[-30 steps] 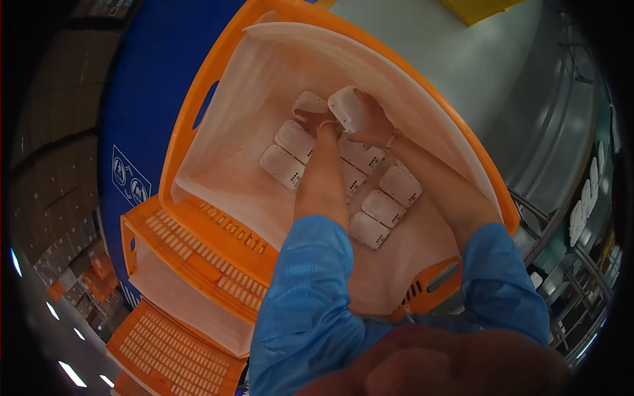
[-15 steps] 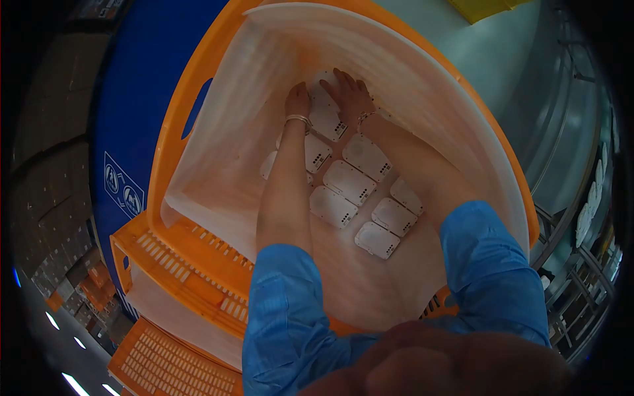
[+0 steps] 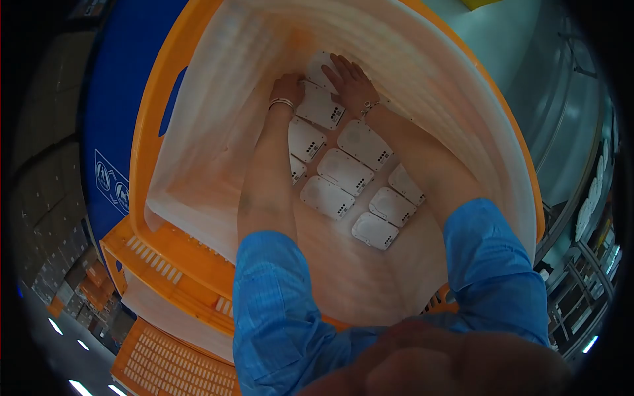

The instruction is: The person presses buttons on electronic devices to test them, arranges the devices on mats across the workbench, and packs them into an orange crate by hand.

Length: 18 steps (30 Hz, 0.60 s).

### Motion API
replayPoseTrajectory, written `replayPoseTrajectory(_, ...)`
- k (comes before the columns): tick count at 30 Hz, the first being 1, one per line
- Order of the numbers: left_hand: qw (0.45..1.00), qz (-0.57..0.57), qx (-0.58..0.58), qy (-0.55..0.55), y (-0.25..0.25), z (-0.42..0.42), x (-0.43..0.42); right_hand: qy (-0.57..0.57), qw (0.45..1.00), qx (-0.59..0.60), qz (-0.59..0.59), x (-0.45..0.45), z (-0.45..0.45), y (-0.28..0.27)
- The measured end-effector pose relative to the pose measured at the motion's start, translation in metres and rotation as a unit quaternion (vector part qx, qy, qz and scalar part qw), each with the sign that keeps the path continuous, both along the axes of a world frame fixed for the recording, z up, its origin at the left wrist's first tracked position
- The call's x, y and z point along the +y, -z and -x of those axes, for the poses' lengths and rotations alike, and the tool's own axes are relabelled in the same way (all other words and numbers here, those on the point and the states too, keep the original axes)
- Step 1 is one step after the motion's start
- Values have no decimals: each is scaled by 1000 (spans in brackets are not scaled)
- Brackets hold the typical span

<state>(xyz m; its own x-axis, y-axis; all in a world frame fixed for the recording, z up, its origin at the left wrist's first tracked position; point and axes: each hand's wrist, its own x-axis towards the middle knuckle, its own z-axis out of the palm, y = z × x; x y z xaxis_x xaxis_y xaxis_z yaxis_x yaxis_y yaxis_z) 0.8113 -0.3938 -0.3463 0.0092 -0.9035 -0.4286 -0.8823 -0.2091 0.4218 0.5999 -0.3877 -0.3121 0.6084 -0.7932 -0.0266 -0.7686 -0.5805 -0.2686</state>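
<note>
Inside a lined orange crate point(image 3: 153, 112), several flat white casings lie in slanted rows. My left hand point(image 3: 288, 90) is closed at the left edge of a white casing point(image 3: 318, 105) in the far row, its fingertips on that casing. My right hand point(image 3: 350, 82) has its fingers spread over the upper casing point(image 3: 319, 69), palm down. Nearer to me lie a casing point(image 3: 364, 144), another casing point(image 3: 345, 171) and a lower casing point(image 3: 327, 197). A front casing point(image 3: 374, 230) lies closest to my body. My left forearm partly covers the casings on the left.
Slotted orange crates point(image 3: 173, 360) are stacked at the lower left. A blue surface point(image 3: 99, 132) with white symbols runs along the left. To the right stand metal rails point(image 3: 574, 297) and hanging white items point(image 3: 590, 198). A yellow object point(image 3: 479, 3) shows at the top.
The casing held between my hands a second ago is now down among the others. My left hand has shifted left, and my right hand has flattened out. The view has shifted over the crate.
</note>
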Motion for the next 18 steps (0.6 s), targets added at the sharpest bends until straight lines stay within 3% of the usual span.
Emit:
replayPoseTrajectory(1,999,-2,-7,38,-2,-3,3,2,1000,3,-7,0,-1,2)
replayPoseTrajectory(8,998,38,21,35,7,-12,13,-39,995,-61,-63,-12,4,17)
replayPoseTrajectory(10,997,38,37,-62,2,-8,16,-48,995,-74,-53,-13,8,22)
replayPoseTrajectory(12,998,34,38,-38,1,-12,19,-57,993,-91,-45,-7,12,23)
replayPoseTrajectory(15,998,16,57,-26,8,-34,22,-21,992,-122,-10,24,12,9)
replayPoseTrajectory(17,997,-7,74,-37,3,-47,34,201,935,-220,-192,53,5,6)
replayPoseTrajectory(18,987,-75,123,-65,-2,-52,34,199,934,-221,-200,62,0,11)
